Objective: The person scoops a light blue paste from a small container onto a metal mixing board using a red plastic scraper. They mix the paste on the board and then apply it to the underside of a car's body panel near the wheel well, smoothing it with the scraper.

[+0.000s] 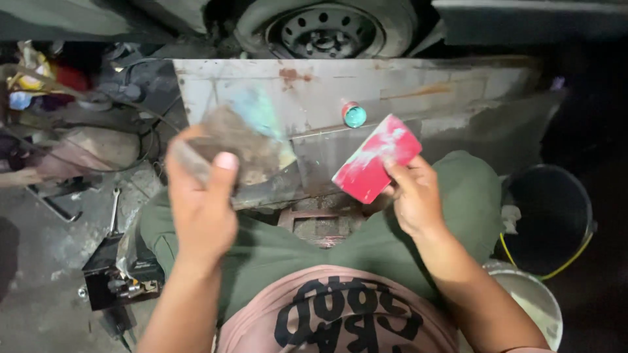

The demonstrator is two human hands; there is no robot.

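My left hand (199, 196) grips a grey, putty-caked mixing board (242, 140), blurred by motion, held up in front of a rusty grey metal panel (392, 91). A flat red plastic spreader (376, 158) smeared with pale filler is pinched in my right hand (413, 195), its edge pointing toward the panel. A small teal-capped tube (354, 115) sits on the panel's ledge between the two hands. I am seated, with green trousers on my knees just below both hands.
A car wheel (324, 29) is behind the panel. A black bucket (549, 219) with a yellow handle and a white pail (533, 297) stand at right. A wrench (114, 209), a black tool box (118, 274) and clutter lie on the left floor.
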